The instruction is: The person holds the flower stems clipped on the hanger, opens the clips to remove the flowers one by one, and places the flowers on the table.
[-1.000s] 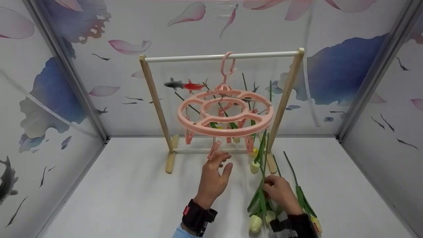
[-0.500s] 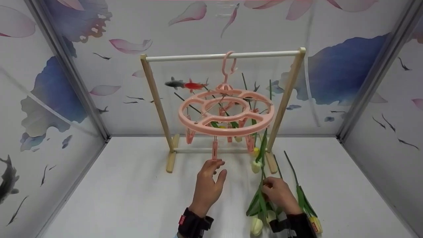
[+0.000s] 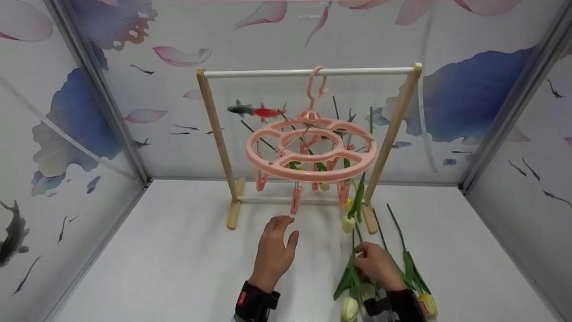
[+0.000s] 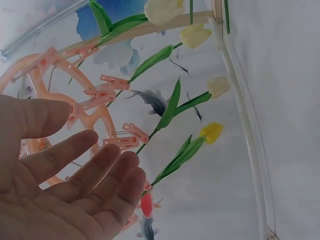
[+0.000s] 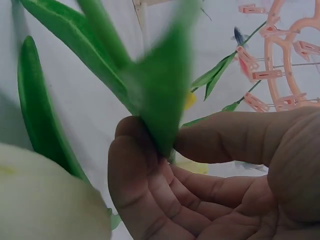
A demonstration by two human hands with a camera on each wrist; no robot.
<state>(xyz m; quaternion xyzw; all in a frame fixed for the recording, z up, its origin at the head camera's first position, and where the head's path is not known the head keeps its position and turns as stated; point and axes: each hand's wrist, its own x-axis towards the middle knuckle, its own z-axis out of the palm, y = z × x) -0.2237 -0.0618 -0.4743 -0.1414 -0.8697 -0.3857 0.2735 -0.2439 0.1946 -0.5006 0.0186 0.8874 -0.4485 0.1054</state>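
Observation:
A pink round clip hanger point(image 3: 308, 176) hangs from the rack's rail, with several tulips clipped on stem-up, flowers down. My left hand point(image 3: 272, 252) is just below a dangling front clothespin point(image 3: 296, 200). Its fingers are extended and loosely bent, and nothing lies in the palm point(image 4: 65, 205). To the right, my right hand point(image 3: 380, 266) pinches a tulip by its green stem and leaf point(image 5: 160, 100) between thumb and forefinger. A white tulip flower point(image 3: 350, 308) lies below that hand, and a large pale flower point(image 5: 45, 195) fills the right wrist view's lower left.
The wooden-legged rack point(image 3: 216, 134) with its white rail point(image 3: 259, 74) stands at the back of the white table point(image 3: 178, 268). A clipped white tulip point(image 3: 348, 223) hangs by the rack's right foot. Another tulip with a yellow flower point(image 3: 426, 304) lies at the right. Patterned walls enclose the table.
My left hand has drawn down and left from the front clothespin, which was tilted at its fingers and now hangs nearly straight. The right hand stays almost in place, still pinching the tulip.

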